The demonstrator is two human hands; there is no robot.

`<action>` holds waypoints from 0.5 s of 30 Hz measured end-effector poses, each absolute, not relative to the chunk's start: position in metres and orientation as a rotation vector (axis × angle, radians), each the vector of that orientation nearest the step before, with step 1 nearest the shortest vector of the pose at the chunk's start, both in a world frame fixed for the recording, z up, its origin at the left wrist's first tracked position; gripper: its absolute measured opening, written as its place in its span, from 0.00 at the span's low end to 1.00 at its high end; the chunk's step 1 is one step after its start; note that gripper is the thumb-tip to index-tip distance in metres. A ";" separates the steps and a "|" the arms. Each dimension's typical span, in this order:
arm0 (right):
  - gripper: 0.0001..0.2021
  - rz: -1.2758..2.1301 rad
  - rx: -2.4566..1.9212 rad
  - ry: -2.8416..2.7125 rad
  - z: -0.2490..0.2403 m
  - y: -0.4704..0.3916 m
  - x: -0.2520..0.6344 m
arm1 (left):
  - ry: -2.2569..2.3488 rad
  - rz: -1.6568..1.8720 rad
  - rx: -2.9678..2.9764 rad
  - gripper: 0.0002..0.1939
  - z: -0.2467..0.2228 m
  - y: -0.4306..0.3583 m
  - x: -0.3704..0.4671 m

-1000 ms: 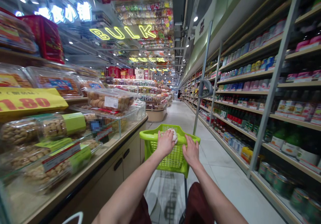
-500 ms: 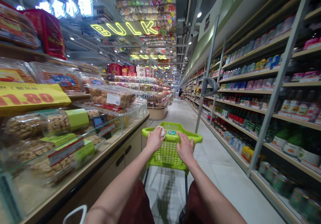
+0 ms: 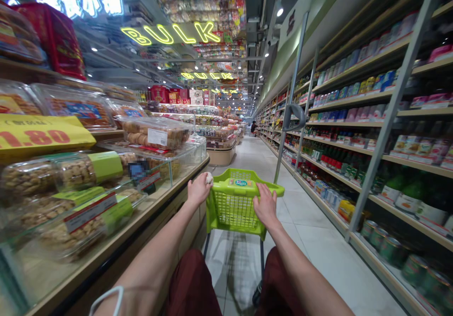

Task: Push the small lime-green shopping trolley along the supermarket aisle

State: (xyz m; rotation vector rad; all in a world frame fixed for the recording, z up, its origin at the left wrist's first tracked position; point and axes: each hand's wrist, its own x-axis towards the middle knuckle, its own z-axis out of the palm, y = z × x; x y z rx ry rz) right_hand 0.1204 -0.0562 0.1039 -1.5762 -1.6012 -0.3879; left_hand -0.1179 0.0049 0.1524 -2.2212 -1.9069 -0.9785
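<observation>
Ahead of my knees stands a small green shopping cart [image 3: 231,212] with a latticed basket and an oval label on its handle bar [image 3: 226,183]. My left hand [image 3: 198,191] is at the left end of the bar, closed on a small white thing [image 3: 209,179], perhaps a crumpled tissue. Whether it also touches the bar I cannot tell. My right hand [image 3: 265,205] lies over the right part of the bar, its fingers curled across the top. What the basket holds is hidden.
On the left, a glass-edged counter [image 3: 184,174] carries clear boxes of baked snacks [image 3: 155,132] and a yellow price sign [image 3: 42,136]. Shelves of bottles and cans [image 3: 354,103] line the right, behind a metal post [image 3: 288,98]. A tiled aisle [image 3: 246,153] runs ahead; a person [image 3: 253,128] is far down it.
My left hand has shifted left along the cart's bar to its end, with the white thing still in it. My right hand stays on the bar. The view has turned slightly.
</observation>
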 end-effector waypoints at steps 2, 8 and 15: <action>0.23 -0.389 -1.571 -1.588 0.105 -0.058 0.120 | -1.841 -0.974 -2.301 0.21 0.151 0.002 -0.106; 0.23 -0.370 -1.551 -1.588 0.111 -0.061 0.118 | -1.596 -0.903 -2.522 0.22 0.153 -0.010 -0.078; 0.23 -0.359 -1.566 -1.534 0.114 -0.063 0.127 | -1.837 -0.957 -2.323 0.22 0.154 0.003 -0.115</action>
